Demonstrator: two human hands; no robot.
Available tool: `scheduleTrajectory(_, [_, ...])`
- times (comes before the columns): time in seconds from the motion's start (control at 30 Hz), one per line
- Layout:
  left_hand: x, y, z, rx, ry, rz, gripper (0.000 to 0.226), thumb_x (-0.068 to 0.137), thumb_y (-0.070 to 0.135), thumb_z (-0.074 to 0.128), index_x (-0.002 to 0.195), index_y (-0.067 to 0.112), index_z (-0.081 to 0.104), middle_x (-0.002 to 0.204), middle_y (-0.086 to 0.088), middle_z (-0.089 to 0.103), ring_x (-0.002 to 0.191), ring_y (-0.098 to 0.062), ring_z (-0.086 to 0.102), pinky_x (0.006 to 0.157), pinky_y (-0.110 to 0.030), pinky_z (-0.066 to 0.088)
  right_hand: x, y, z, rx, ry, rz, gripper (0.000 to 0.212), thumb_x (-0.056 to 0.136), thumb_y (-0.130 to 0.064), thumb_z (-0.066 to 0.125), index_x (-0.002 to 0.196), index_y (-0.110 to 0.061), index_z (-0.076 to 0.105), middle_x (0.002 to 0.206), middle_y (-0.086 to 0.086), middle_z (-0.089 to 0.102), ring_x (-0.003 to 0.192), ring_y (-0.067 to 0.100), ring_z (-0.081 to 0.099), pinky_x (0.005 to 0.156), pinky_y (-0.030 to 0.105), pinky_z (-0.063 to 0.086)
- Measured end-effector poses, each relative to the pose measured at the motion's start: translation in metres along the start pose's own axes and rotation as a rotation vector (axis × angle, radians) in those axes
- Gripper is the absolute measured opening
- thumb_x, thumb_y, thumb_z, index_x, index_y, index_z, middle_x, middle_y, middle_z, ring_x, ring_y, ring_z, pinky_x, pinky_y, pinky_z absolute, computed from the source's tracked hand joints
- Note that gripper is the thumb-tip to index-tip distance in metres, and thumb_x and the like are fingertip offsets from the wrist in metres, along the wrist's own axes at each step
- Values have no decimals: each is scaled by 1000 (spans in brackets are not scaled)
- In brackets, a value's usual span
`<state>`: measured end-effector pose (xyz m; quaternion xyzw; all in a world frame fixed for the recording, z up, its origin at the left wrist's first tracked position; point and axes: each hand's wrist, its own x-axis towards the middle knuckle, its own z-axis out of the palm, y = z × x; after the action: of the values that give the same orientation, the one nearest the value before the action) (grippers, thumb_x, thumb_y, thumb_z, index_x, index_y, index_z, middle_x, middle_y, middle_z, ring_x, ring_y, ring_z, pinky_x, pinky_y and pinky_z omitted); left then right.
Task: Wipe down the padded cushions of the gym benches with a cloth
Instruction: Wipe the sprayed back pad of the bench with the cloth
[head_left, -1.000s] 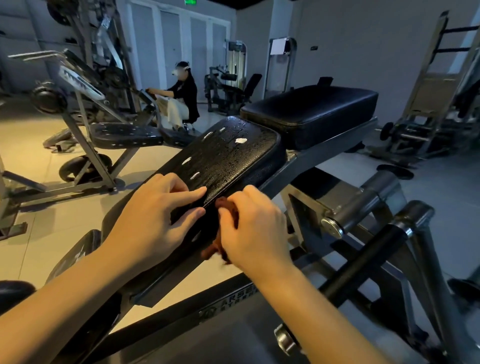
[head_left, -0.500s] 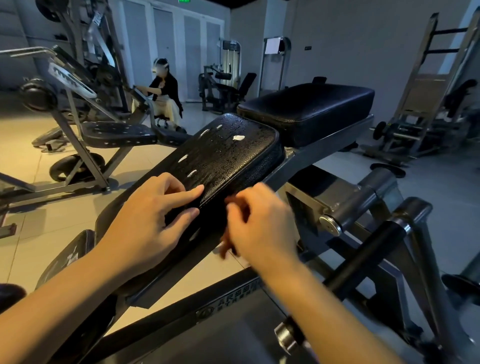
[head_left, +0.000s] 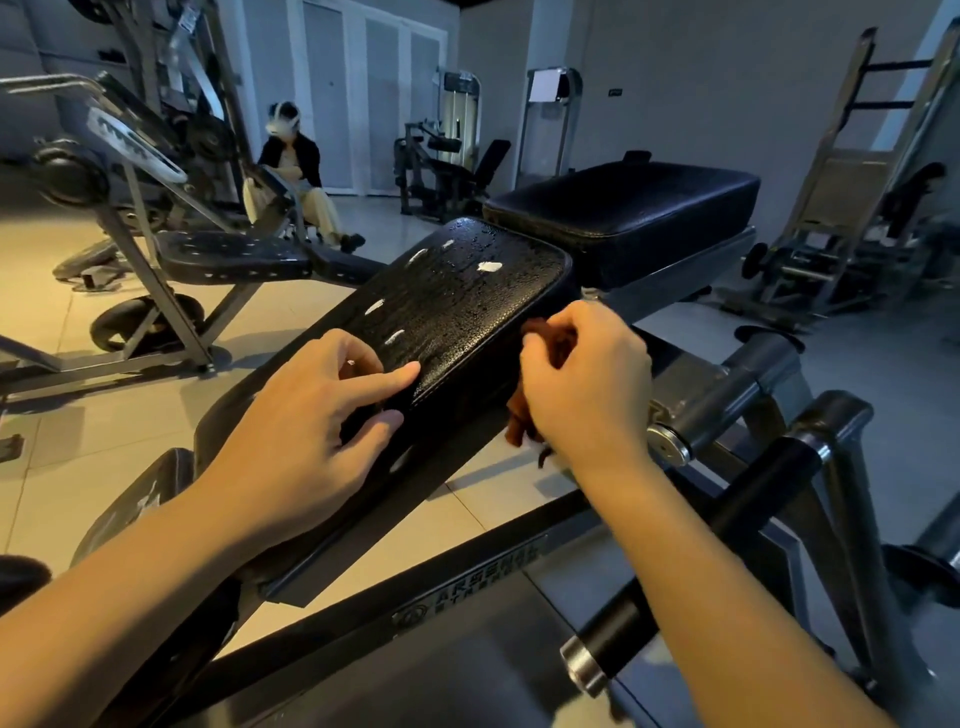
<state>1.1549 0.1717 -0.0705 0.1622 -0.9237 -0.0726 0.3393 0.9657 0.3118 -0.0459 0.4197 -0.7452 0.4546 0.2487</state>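
Observation:
A long black padded cushion (head_left: 467, 301) slopes up from the lower left, its textured surface beaded with wet drops and torn in small white patches. My left hand (head_left: 311, 426) rests on its near end with fingers spread and fairly straight. My right hand (head_left: 587, 379) grips a brown cloth (head_left: 519, 421) against the cushion's right side edge; most of the cloth is hidden by the hand. A second, thicker black cushion (head_left: 628, 213) sits just beyond the first.
The bench's steel frame, a chrome-capped pivot (head_left: 670, 447) and a black roller bar (head_left: 691, 571) lie right of my right arm. Another bench (head_left: 228, 254) stands at left. A person with a headset (head_left: 296, 166) sits farther back. More machines line the walls.
My right hand has slid with the cloth up along the cushion's right side edge, away from me. My left hand stays pressed on the near end.

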Motion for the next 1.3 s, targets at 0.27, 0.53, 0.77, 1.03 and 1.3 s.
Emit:
scheduleTrajectory(0.27, [-1, -2, 1, 4, 3, -1, 48, 95, 47, 50, 142, 39, 56, 118, 12, 47, 112, -9, 45, 90, -37, 45, -57, -28, 30, -22, -89, -232, 7, 94, -20, 66, 90, -17, 61, 86, -6, 54, 74, 8, 51, 62, 22, 45])
scheduleTrajectory(0.53, [-2, -2, 3, 26, 9, 8, 52, 93, 49, 47, 142, 37, 57, 125, 8, 50, 115, -13, 46, 92, -40, 47, 16, 11, -1, -75, 172, 46, 9, 98, -24, 63, 97, -16, 66, 91, -8, 56, 72, -9, 44, 62, 7, 32])
scheduleTrajectory(0.77, [-3, -5, 4, -16, 18, -2, 52, 94, 54, 45, 142, 40, 56, 122, 12, 49, 113, -11, 46, 91, -41, 47, -54, -22, 27, -100, -53, -297, 7, 94, -22, 67, 91, -16, 67, 86, -6, 55, 74, 7, 51, 58, 17, 40])
scheduleTrajectory(1.03, [-3, -3, 7, -18, 59, 7, 49, 93, 49, 50, 139, 36, 60, 120, 14, 53, 112, -11, 47, 92, -41, 46, -6, -6, 11, -64, 190, -41, 6, 95, -18, 67, 91, -14, 66, 88, -8, 52, 69, -1, 44, 62, 8, 31])
scheduleTrajectory(1.3, [-2, -2, 4, -37, 81, 15, 45, 93, 46, 54, 135, 32, 65, 128, 13, 60, 123, -10, 50, 100, -42, 46, 3, 12, 3, -107, 152, -96, 10, 97, -23, 65, 98, -15, 70, 92, -9, 54, 79, 4, 48, 67, 9, 32])
